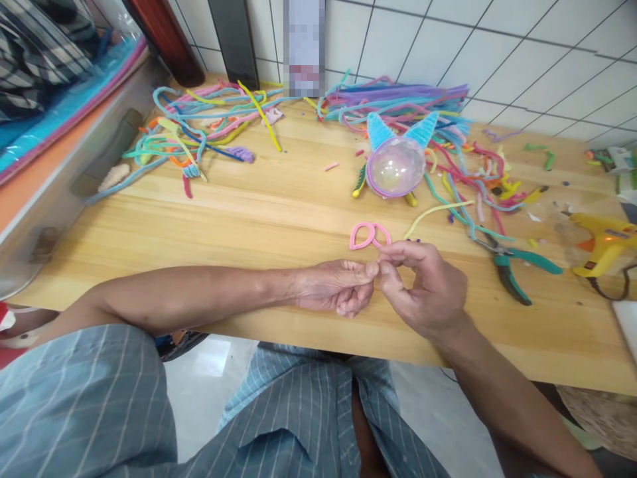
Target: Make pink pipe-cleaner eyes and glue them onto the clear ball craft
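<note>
Fingers pressed together on your left hand (336,285) and right hand (430,292), both seemingly pinching the near end of the pink loops (373,234) (contact mostly hidden). Surface (199,232): cluttered, so a wide arm sweep could drag pieces together. Clear ball (398,166) sits just beyond the loops; a forward shove might roll it. Pliers (503,251), handles spread right of your right hand, could get bumped. Pale yellow stem (432,211) may snag your knuckles. Pink loops: uneven twisting could skew them.
</note>
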### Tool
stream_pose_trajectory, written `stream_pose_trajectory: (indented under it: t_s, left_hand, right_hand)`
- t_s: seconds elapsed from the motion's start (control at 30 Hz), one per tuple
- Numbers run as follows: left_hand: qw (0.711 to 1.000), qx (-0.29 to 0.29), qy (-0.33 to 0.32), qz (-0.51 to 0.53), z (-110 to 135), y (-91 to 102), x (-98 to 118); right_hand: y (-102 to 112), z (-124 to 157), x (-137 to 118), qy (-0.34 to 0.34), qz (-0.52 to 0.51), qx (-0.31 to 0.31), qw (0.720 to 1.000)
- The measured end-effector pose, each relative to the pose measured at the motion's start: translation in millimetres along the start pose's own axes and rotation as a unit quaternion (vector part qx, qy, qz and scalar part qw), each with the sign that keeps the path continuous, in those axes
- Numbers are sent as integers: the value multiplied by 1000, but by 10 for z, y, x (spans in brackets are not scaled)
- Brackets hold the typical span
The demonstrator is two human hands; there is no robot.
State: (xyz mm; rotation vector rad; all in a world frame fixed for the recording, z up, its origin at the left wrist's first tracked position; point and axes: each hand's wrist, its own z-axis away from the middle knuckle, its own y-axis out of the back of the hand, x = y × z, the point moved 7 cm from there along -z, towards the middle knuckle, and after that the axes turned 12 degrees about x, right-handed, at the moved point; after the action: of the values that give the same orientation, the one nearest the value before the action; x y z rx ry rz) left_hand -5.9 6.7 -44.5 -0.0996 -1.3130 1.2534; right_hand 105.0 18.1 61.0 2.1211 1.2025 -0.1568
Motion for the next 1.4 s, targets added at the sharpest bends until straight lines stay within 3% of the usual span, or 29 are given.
stream_pose_trajectory:
  t_s: [0.2,0.77,0.93,1.23,1.4]
  left_hand:
    - [999,-18,6,29,-4,8,-13]
    - [999,23,41,18,8,29,-52]
    - [999,11,25,27,23,22,-32]
    - [999,-2,24,41,32,-6,10]
    - [999,-24,14,37,61,-69,78]
  right_hand:
    - [-13,7,34,-20,-16,-8,1000]
    - [-17,12,67,-51,-31,2,998]
    - [-21,18,81,-63,-56,-17,996]
    - [-59,-2,148,-123,-93,-3,988]
    - [-28,-66,87,-81,-65,-25,994]
